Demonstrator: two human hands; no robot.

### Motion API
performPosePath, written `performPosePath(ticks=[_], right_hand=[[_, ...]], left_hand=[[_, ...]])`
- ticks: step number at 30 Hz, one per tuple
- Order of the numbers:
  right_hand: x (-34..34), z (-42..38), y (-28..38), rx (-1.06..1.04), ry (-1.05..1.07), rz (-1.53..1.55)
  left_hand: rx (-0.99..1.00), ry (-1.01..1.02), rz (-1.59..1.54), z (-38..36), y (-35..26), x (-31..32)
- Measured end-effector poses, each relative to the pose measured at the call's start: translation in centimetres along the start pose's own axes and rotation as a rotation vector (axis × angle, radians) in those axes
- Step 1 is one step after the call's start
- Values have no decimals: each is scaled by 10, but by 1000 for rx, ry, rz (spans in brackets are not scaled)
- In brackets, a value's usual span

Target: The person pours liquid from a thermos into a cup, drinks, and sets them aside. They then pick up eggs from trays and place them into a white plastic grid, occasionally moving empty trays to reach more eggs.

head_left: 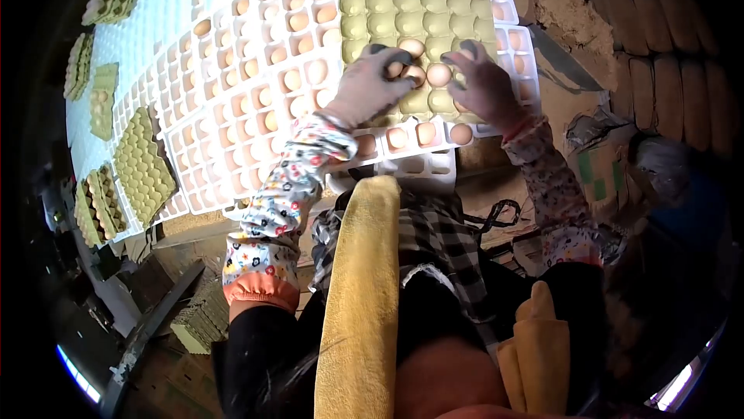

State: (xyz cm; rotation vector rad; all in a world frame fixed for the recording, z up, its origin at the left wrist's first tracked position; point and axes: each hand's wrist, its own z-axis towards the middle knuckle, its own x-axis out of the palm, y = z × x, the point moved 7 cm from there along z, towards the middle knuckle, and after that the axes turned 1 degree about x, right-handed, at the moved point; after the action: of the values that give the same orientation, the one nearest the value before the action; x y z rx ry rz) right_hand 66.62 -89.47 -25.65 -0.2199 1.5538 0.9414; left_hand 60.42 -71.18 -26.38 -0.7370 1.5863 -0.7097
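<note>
My left hand (370, 84), in a pale glove with dark fingertips, is curled around eggs (414, 76) over a green egg tray (418, 12). Close by on the right, my right hand (482, 82), gloved too, has its fingers bent round an egg (466, 54) near the tray's right side. Between the hands lies a light brown egg (439, 74), and another egg (411, 48) sits just above them. The upper rows of the green tray hold no eggs. Beneath it spread white gridded trays (364, 162) with many eggs in their cells.
More green trays (142, 167) lie at the left of the lit table, some with eggs. Stacked brown sacks (655, 47) stand at the right. A yellow cloth (360, 287) hangs down in front of my body. Cardboard and a plastic bag lie at the right.
</note>
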Motion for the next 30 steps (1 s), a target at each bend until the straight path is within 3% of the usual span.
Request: performPosePath(ticks=[2,3,4,6,7,8,9,10,11,12,14,15,18,19,20,21,22,23,26,28,29,30], right_hand=[[12,18,19,-43,174,-290],[20,24,21,-71,258,-438],[16,31,17,-88,209,-312],[9,29,-5,-103,137,-48],[1,29,-27,22,149,242],[-14,21,-40,-55,68,498],[-5,6,-76,358,175,996],[-8,-14,-110,602,220,1228],[-12,-26,-125,703,200,1346],[-15,-26,-126,703,196,1357],[-15,-18,-119,678,230,1312],[-13,-12,-114,661,246,1284],[-21,-1,-103,617,272,1239],[-25,4,-101,608,277,1227],[-32,8,-99,598,267,1209],[-39,14,-99,594,246,1195],[-47,24,-100,598,209,1179],[-55,33,-102,612,161,1168],[-60,49,-111,623,64,1195],[-45,40,-105,607,110,1239],[-37,35,-101,600,133,1261],[-25,25,-98,495,144,1212]], left_hand=[[29,171,733,16,-34,18],[60,140,784,27,-33,26],[117,148,878,34,-31,31],[38,162,614,28,-27,10],[-54,52,271,18,-20,-11],[-89,-87,96,3,-5,-28],[-242,-175,-78,-15,13,-43],[-351,-221,-362,-32,31,-49],[-455,-302,-643,-50,49,-55],[-582,-328,-796,-66,69,-52],[-636,-168,-956,-73,77,-34],[-594,-165,-886,-72,84,-25],[-267,-178,-590,-53,84,-32],[-316,-221,-668,-43,90,-43],[-49,-287,-638,-29,73,-61],[65,-273,-467,-9,64,-77],[-213,-147,-966,10,56,-74],[-15,-196,-637,28,48,-90],[-354,-222,-520,66,72,-97],[-419,-125,-347,49,62,-95],[-180,-208,-169,28,48,-97],[-48,-95,114,3,33,-91]])
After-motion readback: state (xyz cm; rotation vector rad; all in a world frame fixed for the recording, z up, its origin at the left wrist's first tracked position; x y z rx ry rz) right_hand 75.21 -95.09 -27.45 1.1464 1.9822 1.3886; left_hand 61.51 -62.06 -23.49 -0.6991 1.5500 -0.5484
